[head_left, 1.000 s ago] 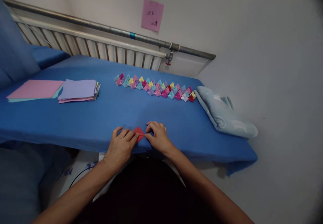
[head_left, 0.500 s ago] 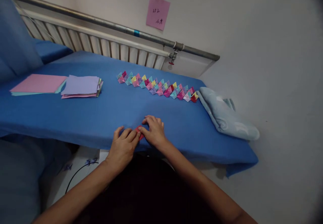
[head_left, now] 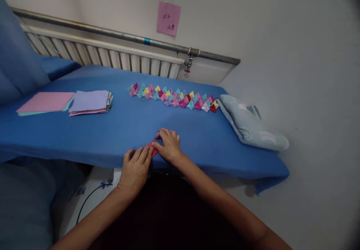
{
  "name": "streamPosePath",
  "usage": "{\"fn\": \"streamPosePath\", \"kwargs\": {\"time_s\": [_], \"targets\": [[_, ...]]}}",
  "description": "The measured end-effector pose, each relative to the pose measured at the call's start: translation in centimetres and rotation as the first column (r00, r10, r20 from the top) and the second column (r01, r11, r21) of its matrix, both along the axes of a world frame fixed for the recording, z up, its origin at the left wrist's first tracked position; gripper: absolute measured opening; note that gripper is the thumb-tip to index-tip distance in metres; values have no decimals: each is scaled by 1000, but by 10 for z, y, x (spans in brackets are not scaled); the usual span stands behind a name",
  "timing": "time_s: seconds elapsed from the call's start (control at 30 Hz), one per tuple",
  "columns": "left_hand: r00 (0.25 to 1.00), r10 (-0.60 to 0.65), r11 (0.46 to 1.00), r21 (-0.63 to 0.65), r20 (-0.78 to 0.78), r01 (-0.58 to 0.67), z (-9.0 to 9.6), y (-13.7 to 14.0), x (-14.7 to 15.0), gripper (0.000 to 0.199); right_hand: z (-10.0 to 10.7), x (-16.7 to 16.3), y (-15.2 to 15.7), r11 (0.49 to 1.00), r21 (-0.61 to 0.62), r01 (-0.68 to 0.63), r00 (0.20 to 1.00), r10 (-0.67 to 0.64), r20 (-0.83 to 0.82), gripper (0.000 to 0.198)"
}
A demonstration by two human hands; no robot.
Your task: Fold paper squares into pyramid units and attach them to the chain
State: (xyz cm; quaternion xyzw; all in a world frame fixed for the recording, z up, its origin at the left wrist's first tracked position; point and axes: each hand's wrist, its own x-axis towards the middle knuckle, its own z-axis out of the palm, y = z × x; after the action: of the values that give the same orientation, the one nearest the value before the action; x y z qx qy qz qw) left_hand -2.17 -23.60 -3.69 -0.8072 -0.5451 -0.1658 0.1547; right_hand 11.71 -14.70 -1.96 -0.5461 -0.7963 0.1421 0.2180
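Note:
A small piece of folded red paper [head_left: 154,149] lies near the front edge of the blue-covered table. My left hand [head_left: 136,165] presses it down with its fingertips from the left, and the fingers cover part of it. From the right, my right hand [head_left: 169,145] has its thumb on the paper while its other fingers curl over the cloth beyond. Further back, rows of small folded paper pieces [head_left: 176,98] in pink, teal, yellow, purple and red stand side by side.
At the left are a stack of purple-topped paper [head_left: 89,100] and pink sheets [head_left: 46,101]. A folded pale-blue blanket [head_left: 247,124] sits at the right end. Behind the table run a radiator [head_left: 120,59] and a metal pipe [head_left: 112,35]. A pink note [head_left: 168,18] is on the wall.
The view has shifted slightly. My hands keep hold of the red paper in about the same place, with my right thumb still on it.

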Motion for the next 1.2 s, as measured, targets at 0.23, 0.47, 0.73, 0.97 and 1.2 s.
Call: {"fn": "streamPosePath", "kwargs": {"time_s": [0.23,0.47,0.73,0.97,1.2], "targets": [[999,35,999,25,-21,-34,-3,-1,0,45,0,-1,0,1000,18,-6,1000,6,-7,18],[996,-83,996,-34,24,84,11,11,-12,44,-3,22,-5,997,26,75,997,-75,-18,27],[965,-257,836,-489,55,251,53,70,-20,28,-2,42,-22,992,51,118,987,-111,-120,23],[930,-352,680,-654,108,333,68,114,-8,17,-4,41,-20,991,60,117,986,-109,-124,19],[974,-182,594,-774,135,218,73,125,-6,28,-2,40,-21,992,51,115,988,-109,-109,18]]}}
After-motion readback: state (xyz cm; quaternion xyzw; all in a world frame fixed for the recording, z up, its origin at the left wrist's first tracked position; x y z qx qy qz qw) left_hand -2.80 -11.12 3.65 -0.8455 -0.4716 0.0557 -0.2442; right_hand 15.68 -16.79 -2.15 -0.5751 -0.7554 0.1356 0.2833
